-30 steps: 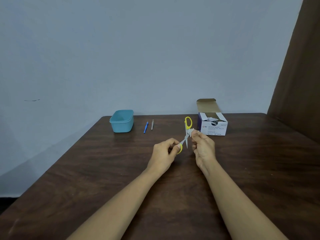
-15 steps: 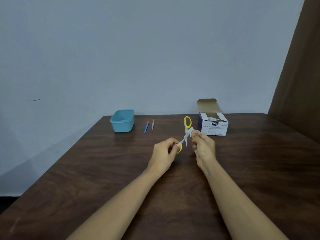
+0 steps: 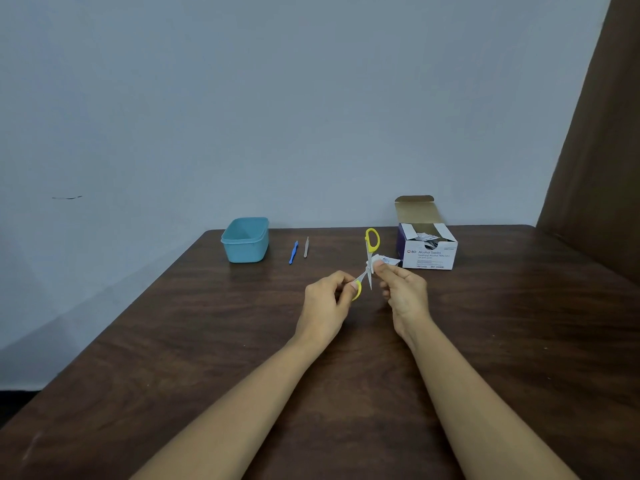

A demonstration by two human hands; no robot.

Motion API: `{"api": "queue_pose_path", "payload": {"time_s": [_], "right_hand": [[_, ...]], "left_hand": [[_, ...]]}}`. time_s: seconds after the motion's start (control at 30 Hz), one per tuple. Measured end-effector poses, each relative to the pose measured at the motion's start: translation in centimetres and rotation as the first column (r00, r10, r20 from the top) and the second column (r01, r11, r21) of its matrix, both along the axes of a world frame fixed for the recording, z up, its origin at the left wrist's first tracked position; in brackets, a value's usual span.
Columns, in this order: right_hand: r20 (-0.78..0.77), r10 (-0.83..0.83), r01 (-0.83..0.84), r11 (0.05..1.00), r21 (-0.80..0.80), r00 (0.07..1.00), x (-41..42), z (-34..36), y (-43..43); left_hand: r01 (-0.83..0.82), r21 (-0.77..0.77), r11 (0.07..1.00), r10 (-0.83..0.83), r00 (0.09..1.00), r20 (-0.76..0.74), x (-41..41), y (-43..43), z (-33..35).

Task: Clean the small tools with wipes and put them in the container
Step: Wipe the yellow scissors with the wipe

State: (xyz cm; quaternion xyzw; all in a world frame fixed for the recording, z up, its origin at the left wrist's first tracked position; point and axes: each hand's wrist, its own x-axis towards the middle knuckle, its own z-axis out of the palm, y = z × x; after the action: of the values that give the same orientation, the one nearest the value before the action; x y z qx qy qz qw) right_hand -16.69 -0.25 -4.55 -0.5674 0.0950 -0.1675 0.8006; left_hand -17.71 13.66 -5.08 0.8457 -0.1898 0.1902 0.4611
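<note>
- Left hand (image 3: 327, 299): fingers pinched on the lower yellow loop of the scissors (image 3: 369, 261), which are held above the table (image 3: 207, 341) with blades spread.
- Right hand (image 3: 401, 289): fingertips closed on a white wipe (image 3: 379, 261) pressed against the scissors near the pivot.
- Step in hand, as judged: wiping the scissors; nothing shows in the container (image 3: 245, 244).
- Blue tool (image 3: 293, 252) and grey tool (image 3: 306, 247) lie side by side just right of the container, unwiped.
- Swab box (image 3: 427, 251) stands open at far right.
- Next move calls for closing the blades and carrying the scissors left to the container.
</note>
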Motion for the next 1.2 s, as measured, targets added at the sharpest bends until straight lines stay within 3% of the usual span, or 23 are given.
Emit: {"api": "queue_pose_path", "payload": {"time_s": [0.27,0.5,0.93,1.2], "right_hand": [[-0.034,0.02,-0.015,0.989,0.145,0.999,0.11,0.15,-0.7],[-0.021,0.193,-0.194,0.974,-0.117,0.981,-0.15,0.12,-0.79],[0.073,0.194,-0.162,0.935,-0.315,0.978,-0.73,0.46,-0.07],[0.088,0.176,-0.135,0.929,-0.345,0.981,-0.57,0.02,-0.02]], "left_hand": [[-0.054,-0.04,0.998,0.056,0.997,0.047,0.16,0.07,-0.11],[-0.061,-0.021,0.998,0.062,0.996,0.058,0.24,0.15,-0.19],[-0.077,0.012,0.997,0.075,0.993,0.086,0.2,0.24,-0.12],[-0.107,0.016,0.994,0.105,0.992,0.072,0.05,0.09,0.0]]}}
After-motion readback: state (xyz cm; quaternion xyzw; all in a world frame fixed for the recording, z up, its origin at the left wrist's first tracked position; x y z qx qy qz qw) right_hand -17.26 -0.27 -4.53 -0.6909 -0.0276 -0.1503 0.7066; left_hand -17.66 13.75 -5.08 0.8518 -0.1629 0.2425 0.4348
